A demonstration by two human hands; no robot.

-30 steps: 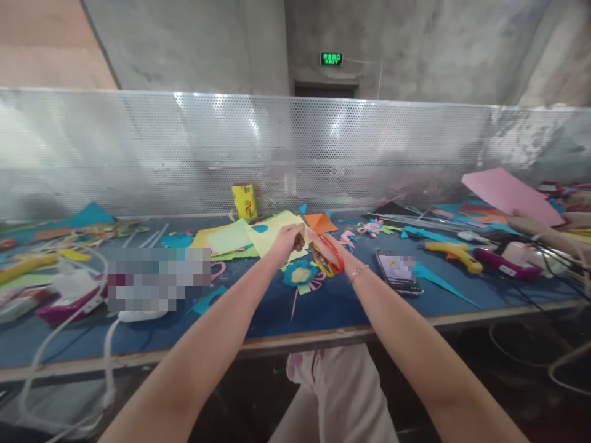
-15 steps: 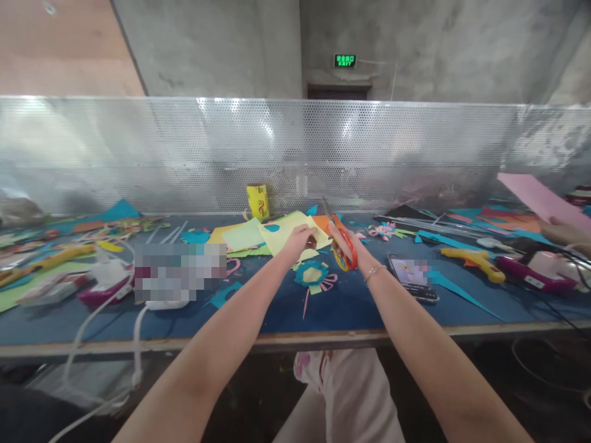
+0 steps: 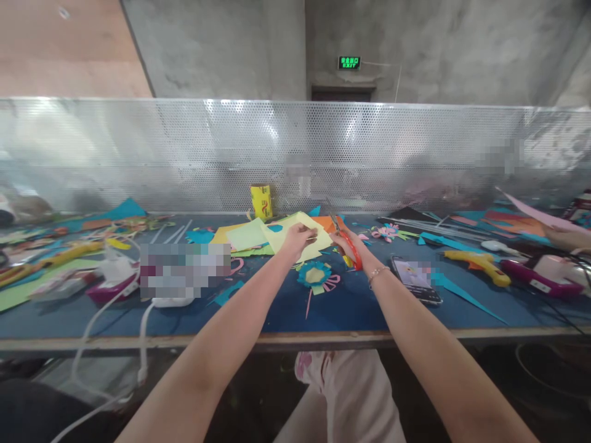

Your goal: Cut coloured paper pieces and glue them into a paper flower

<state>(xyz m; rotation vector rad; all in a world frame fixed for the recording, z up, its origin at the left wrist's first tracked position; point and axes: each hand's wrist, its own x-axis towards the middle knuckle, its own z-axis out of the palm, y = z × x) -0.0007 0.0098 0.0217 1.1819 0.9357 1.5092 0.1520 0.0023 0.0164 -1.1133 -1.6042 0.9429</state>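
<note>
Head view: your left hand [image 3: 301, 241] pinched a pale-yellow paper sheet [image 3: 282, 239], presumably to steady it, though contact looked blurred; your right hand [image 3: 344, 243] gripped red-handled metal scissors [image 3: 354, 255].

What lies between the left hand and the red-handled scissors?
In the head view, part of the pale yellow paper shows between the left hand and the red-handled scissors, with orange paper beyond.
</note>
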